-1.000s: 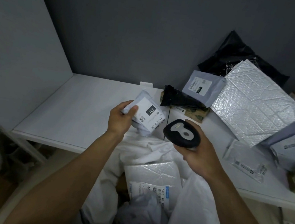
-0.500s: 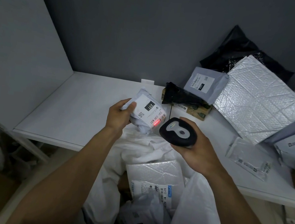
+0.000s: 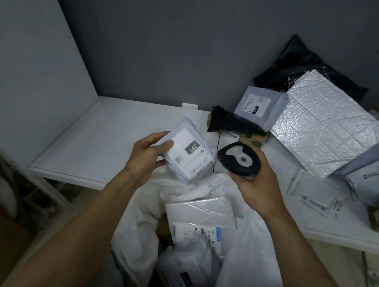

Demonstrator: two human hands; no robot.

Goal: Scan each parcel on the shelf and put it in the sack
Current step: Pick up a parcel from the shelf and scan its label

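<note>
Head view: our left hand [image 3: 148,159] grips a white parcel [image 3: 189,154] above the shelf [image 3: 113,134] front edge, right hand [image 3: 258,190] grips the scanner [image 3: 238,161] beside it; sack [image 3: 255,258] part filled, several parcels [image 3: 326,131] left at right.

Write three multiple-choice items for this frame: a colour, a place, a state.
1. What colour is the open crumpled sack? A white; B black; C brown.
2. Where is the large silver bubble mailer? A in the sack; B on the white shelf; C on the floor.
3. What does the right hand do? A hangs empty; B presses the shelf; C grips the black handheld scanner.
Answers: A, its folds are white; B, it rests on the shelf; C, fingers curl round the scanner while the left hand grips the small white labelled parcel.
</note>
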